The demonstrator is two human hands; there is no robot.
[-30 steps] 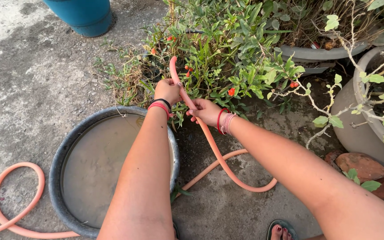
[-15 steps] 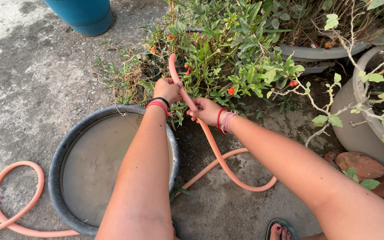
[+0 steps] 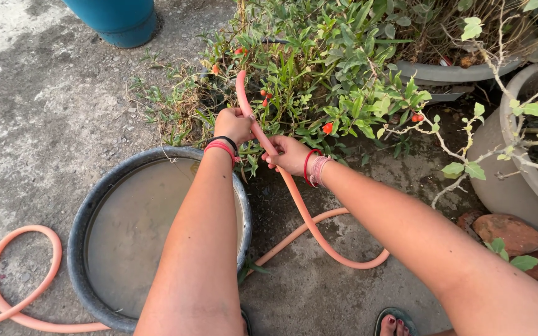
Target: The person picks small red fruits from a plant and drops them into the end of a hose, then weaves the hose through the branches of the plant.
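On the concrete, by the potted plants: both hands work one hose.
Hose: salmon-pink rubber hose (image 3: pixel 298 205), smooth and matte, thin-walled look; its free end rises into the green foliage above the hands.
Hose path: from the hands it runs down toward the viewer, bends in a wide U on the concrete (image 3: pixel 45 112), passes behind the basin, and makes a loop on the ground at the far left (the loop crosses over itself).
Left hand: left hand (image 3: pixel 233 125) closed in a fist around the hose near its upper end; red and black bands at the wrist.
Right hand: right hand (image 3: pixel 289 155) closed on the hose just below the left, fingers wrapped over it; red and pale bangles at the wrist.
Basin: round dark basin (image 3: pixel 88 214) beneath the left forearm, holding still, murky water nearly to the rim.
Shrub: leafy shrub (image 3: pixel 319 68) with small red-orange buds, just beyond the hands; the hose tip sits among its stems.
Grey pot: large grey pot (image 3: pixel 499 186) at the right edge, with a thin woody plant in it.
Shallow pot: second grey pot (image 3: pixel 449 73) behind the shrub, with dry stems (contents otherwise hidden).
Blue barrel: base of a blue barrel (image 3: pixel 116 22) at top left; inside not visible.
Stones: reddish stones (image 3: pixel 505 233) beside the large pot.
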